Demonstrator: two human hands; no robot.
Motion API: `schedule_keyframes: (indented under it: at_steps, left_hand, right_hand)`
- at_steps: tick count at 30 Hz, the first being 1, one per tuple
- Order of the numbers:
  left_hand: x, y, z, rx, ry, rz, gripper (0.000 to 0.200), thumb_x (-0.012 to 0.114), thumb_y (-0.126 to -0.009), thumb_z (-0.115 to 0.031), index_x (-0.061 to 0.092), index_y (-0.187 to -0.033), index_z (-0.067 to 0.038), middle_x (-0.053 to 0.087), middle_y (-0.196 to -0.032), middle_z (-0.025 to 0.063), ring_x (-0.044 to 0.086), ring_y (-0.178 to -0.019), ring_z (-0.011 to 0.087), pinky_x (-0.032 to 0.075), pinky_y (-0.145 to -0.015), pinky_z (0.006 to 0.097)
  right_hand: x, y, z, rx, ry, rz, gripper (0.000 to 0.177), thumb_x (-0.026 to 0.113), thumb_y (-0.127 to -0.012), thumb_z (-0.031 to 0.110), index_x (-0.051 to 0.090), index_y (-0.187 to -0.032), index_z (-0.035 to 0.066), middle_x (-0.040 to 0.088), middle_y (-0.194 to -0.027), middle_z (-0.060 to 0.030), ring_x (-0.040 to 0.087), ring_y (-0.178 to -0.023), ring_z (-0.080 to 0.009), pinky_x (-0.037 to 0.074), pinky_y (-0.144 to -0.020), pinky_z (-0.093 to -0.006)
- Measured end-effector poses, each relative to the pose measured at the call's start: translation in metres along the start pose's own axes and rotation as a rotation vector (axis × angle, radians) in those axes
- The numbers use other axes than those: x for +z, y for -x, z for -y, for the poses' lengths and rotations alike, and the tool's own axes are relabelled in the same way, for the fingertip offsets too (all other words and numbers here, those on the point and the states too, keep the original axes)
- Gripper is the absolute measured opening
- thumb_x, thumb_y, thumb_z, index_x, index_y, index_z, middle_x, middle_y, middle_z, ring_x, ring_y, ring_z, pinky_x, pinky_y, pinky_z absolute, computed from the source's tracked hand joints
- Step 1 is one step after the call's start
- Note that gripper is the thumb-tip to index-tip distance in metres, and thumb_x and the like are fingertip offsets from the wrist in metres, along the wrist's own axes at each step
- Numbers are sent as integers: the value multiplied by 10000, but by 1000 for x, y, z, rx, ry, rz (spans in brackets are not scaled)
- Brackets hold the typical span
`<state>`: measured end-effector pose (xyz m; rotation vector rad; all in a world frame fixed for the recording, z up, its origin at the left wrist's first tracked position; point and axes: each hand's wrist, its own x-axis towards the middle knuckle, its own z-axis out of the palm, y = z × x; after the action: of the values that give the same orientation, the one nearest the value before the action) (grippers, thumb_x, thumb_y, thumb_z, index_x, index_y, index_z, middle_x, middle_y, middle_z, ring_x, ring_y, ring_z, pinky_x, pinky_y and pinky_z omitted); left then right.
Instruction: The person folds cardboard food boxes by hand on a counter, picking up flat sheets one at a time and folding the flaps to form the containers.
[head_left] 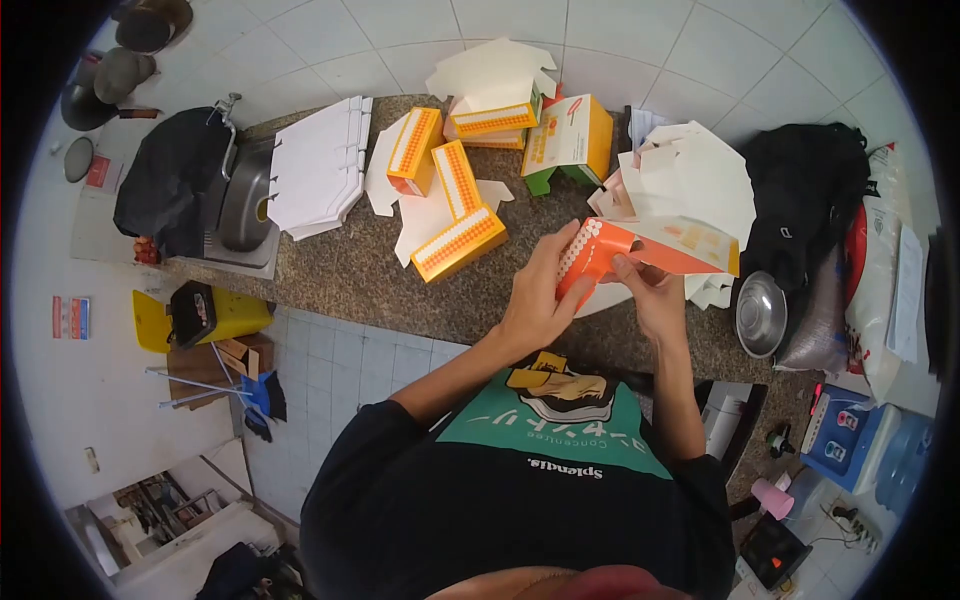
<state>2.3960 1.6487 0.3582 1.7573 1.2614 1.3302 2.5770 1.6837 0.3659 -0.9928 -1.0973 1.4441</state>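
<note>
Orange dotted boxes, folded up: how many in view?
5. Three boxes clustered mid-counter, a fourth behind them, a fifth box between left hand and right hand. More may hide under flats.

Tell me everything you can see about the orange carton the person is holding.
The orange carton looks like thin printed cardboard, only partly folded into shape. One end carries rows of white dots. Its upper panel is pale with faint print, too blurred to read. It lies roughly level, held above the speckled counter. The left hand wraps the dotted end, and the right hand pinches its lower edge. Behind it sits a heap of white flat cartons.
</note>
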Motion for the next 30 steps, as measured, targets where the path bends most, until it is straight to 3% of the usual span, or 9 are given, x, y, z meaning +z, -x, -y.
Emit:
schedule_keyframes:
  at_steps: [5, 8, 11, 12, 14, 16, 21, 26, 30]
  left_hand:
    - [0, -6, 10, 30, -106, -81, 494, 717, -883, -52, 546, -1338, 35, 627, -1223, 229, 689, -1006, 354, 558, -843, 384]
    - [0, -11, 6, 106, -152, -114, 388, 688, -893, -41, 599, -1266, 18, 626, -1179, 220, 675, -999, 371, 546, -837, 405]
    - [-2, -21, 6, 150, -201, -111, 413, 664, -906, -66, 555, -1298, 4, 584, -1132, 220, 638, -959, 398, 523, -807, 431]
    - [-1, -20, 1, 148, -202, -111, 413, 664, -906, -66, 555, -1298, 4, 584, -1132, 220, 638, -959, 398, 523, -807, 431]
    - [0, -18, -8, 111, -165, -82, 471, 639, -928, -111, 480, -1363, -25, 532, -1118, 215, 601, -937, 393, 495, -795, 444]
    - [0, -13, -3, 76, -163, -43, 499, 634, -941, -142, 442, -1389, -37, 514, -1114, 217, 590, -933, 394, 489, -790, 443]
    - [5, -5, 5, -80, -162, 69, 485, 558, -1010, -185, 387, -1445, -58, 516, -1152, 206, 588, -982, 341, 480, -853, 421]
    - [5, -7, 59, -490, 709, 36, 530, 381, -1103, -401, 296, -1546, -123, 520, -1349, 104, 554, -1172, 215, 430, -1042, 361]
    - [-38, -9, 73, -828, 1023, 349, 541, 299, -1094, -524, 312, -1539, -217, 518, -1403, 96, 615, -1165, 230, 585, -791, 411]
  right_hand:
    - [1, -2, -5, 6, 22, 15, 325, 746, -907, 20, 631, -1205, -36, 704, -1027, -109, 710, -888, -212, 602, -793, -329]
    - [1, -1, -24, 32, 481, 69, 291, 713, -926, -3, 618, -1201, -19, 687, -1086, -100, 698, -972, -204, 590, -905, -359]
    - [25, -1, -25, 103, -279, -41, 283, 684, -969, 63, 609, -1236, 6, 653, -1141, -74, 642, -1115, -188, 541, -971, -343]
    - [15, -6, -31, 104, -279, -41, 283, 684, -969, 63, 609, -1236, 6, 653, -1141, -74, 642, -1115, -188, 541, -971, -343]
    - [-14, -23, -46, 120, -363, 451, 322, 648, -1000, 93, 585, -1305, 8, 643, -1177, -65, 642, -1122, -190, 546, -963, -358]
    - [1, -21, -19, 181, -419, 405, 253, 632, -1012, 103, 613, -1245, 6, 651, -1134, -60, 647, -1103, -185, 544, -958, -350]
    - [10, -29, 1, 170, 103, 263, 177, 688, -984, 144, 662, -1060, -14, 703, -1034, -77, 693, -962, -171, 558, -907, -311]
    - [-29, -15, 84, -209, 802, 513, 321, 831, -834, 210, 697, -1069, 38, 718, -1058, -78, 681, -1072, -285, 515, -989, -394]
    - [-43, -2, 156, -401, 1105, 755, 357, 863, -726, 238, 704, -1002, 77, 700, -1059, -74, 598, -1194, -343, 446, -1035, -486]
